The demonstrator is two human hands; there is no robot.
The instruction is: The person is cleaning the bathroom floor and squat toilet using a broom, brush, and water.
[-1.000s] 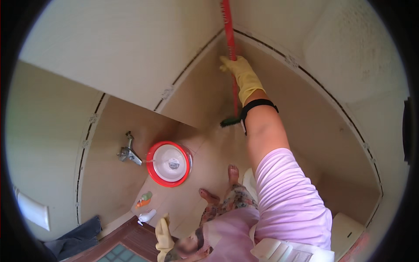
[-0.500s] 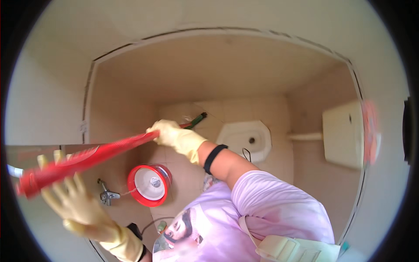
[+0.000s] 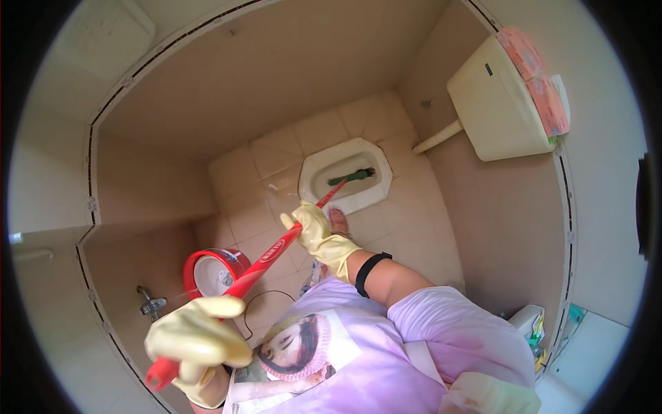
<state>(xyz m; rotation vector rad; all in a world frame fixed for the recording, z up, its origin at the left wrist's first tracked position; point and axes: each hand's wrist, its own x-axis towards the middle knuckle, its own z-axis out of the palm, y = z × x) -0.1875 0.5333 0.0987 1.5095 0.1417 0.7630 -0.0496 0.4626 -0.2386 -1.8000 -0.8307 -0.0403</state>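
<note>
A long-handled floor brush with a red pole (image 3: pixel 265 259) slants from the lower left toward the squat toilet (image 3: pixel 312 169). Its green head (image 3: pixel 352 177) lies within the white basin, near the dark drain hole. Both my hands wear pale yellow rubber gloves. My right hand (image 3: pixel 317 233) is closed around the middle of the pole. Close to the pole's upper end, my left hand (image 3: pixel 196 334) wraps over it, and the red tip pokes out below the palm.
A red bucket (image 3: pixel 189 272) with a white inside stands at left, by a wall tap (image 3: pixel 150 302). On the right wall hangs a cream cistern (image 3: pixel 500 103) with pink packs (image 3: pixel 531 69) on top. My foot (image 3: pixel 338 222) is beside the toilet.
The brush has swung down from nearly level, and its green head has moved right into the toilet basin. My left hand has gone from spread fingers to gripping the pole. The view has turned.
</note>
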